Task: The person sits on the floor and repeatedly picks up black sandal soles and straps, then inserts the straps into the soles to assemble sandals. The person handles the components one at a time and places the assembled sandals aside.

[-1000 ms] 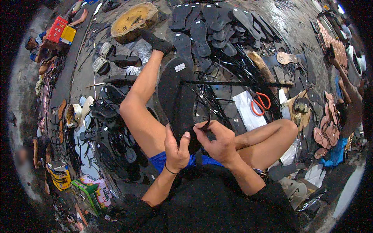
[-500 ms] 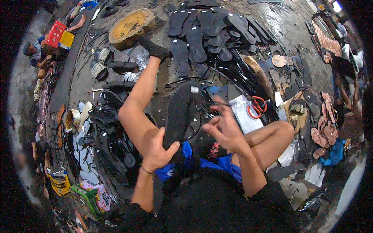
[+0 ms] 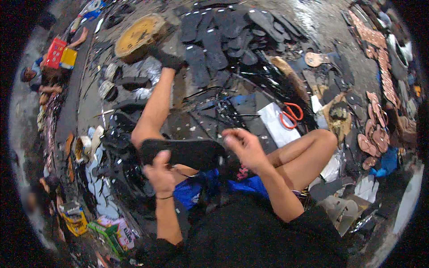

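Note:
Across my lap lies a long black shoe sole (image 3: 183, 154), turned sideways, with a thin black strap hanging near its right end. My left hand (image 3: 161, 175) grips its left part from the near side, thumb laid over the top and the other fingers partly hidden. Close to the sole's right end is my right hand (image 3: 245, 151), its fingers loosely bent and a little blurred, with nothing visible in them. Past my right hand, red-handled scissors (image 3: 291, 116) rest on a white sheet (image 3: 272, 118).
Many black soles (image 3: 214, 47) are spread ahead on the floor. A round wooden block (image 3: 139, 38) stands by my outstretched left foot. Black strips (image 3: 234, 114) lie between my legs. Pink-brown sandals (image 3: 374, 138) are piled at right, light-coloured soles (image 3: 99, 178) at left. Another person (image 3: 33, 76) sits far left.
The sole has swung from pointing away from me to lying crosswise, lower over my lap. My left hand has moved left with it; my right hand has come down and in toward its end.

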### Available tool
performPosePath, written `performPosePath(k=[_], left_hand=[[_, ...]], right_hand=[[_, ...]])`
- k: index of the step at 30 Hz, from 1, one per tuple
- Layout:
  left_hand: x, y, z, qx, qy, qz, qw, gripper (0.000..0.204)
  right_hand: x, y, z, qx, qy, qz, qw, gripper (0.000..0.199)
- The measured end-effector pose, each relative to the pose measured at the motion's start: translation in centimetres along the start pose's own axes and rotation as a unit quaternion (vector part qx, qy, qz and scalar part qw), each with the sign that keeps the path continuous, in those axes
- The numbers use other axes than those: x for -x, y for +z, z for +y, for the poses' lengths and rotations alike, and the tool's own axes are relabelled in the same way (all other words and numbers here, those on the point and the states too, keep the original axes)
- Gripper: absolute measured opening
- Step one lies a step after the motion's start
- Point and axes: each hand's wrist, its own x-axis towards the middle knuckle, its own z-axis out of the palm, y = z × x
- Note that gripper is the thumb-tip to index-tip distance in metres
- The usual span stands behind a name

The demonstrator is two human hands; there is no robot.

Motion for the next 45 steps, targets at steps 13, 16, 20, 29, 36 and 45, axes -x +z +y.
performPosePath(k=[13, 16, 20, 29, 36, 45], left_hand=[[4.0, 3.4, -0.7, -0.467, 0.13, -0.304, 0.82, 0.015], [3.4, 2.7, -0.9, -0.464, 0.05, -0.268, 0.843, 0.014], [2.2, 1.2, -1.1, -0.459, -0.037, -0.227, 0.858, 0.013], [3.0, 1.9, 0.0, -0.429, 0.075, -0.329, 0.838, 0.014], [3.3, 1.8, -0.6, -0.453, 0.052, -0.339, 0.823, 0.035], [2.7, 2.3, -0.8, -0.408, 0.046, -0.38, 0.829, 0.042]], right_hand=[[3.1, 3.1, -3.4, 0.248, -0.198, 0.003, 0.948, 0.027], [3.1, 3.2, -3.0, 0.217, -0.169, 0.014, 0.961, 0.028], [3.8, 2.8, -2.6, 0.21, -0.16, 0.08, 0.961, 0.026], [4.3, 2.3, -4.2, 0.255, -0.166, 0.013, 0.952, 0.016], [5.0, 2.6, -4.5, 0.293, -0.182, 0.029, 0.938, 0.018], [2.8, -0.3, -3.7, 0.027, 0.066, -0.187, 0.98, 0.033]])
